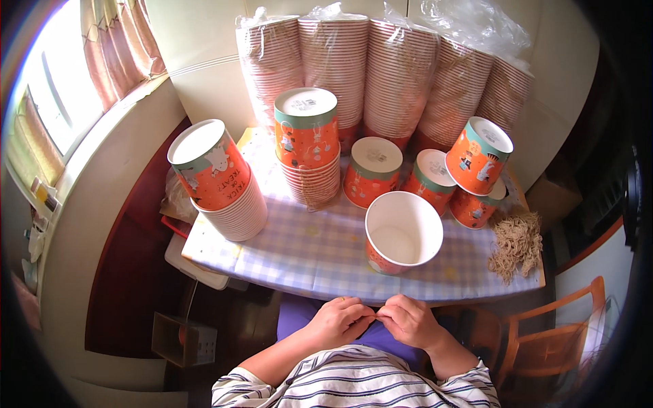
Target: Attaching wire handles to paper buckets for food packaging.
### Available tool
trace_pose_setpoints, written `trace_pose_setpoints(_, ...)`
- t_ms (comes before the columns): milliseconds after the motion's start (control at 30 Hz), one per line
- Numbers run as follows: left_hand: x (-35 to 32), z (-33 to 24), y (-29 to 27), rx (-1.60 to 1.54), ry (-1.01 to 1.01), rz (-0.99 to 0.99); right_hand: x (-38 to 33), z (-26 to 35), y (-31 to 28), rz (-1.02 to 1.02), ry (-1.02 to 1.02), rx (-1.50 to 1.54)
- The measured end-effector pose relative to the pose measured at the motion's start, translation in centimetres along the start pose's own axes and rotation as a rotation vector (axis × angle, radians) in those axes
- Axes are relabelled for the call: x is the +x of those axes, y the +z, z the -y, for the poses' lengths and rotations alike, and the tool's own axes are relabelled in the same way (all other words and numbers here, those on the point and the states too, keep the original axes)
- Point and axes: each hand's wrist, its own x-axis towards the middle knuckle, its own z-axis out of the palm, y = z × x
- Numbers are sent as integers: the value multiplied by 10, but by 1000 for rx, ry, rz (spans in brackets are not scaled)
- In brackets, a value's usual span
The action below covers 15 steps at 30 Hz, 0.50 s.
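My left hand (338, 321) and my right hand (411, 322) meet over my lap, just in front of the table's near edge. The fingertips of both are pinched close together. Whatever lies between them, if anything, is too small to make out. Beyond my hands, an open paper bucket (403, 234) stands upright, white inside and orange outside, with nothing visible in it. A tangled bundle of tan string (517, 245) lies at the table's right edge.
Upside-down orange and green paper buckets (373, 173) stand across the checked tablecloth (299, 255). Two nested stacks (235, 207), (309, 173) rise at left and centre. Tall plastic-wrapped stacks (333, 75) line the back. A wooden chair (547, 343) is at lower right.
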Motion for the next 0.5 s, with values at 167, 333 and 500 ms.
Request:
trace_pose_setpoints(167,3,3,-2,110,147,-4,4,0,-2,-22,-39,-32)
trace_pose_setpoints(333,28,4,-7,219,314,-32,15,-9,-16,-48,-106,-84)
trace_pose_setpoints(500,81,10,-20,394,540,-74,48,-29,-46,-109,-175,-164)
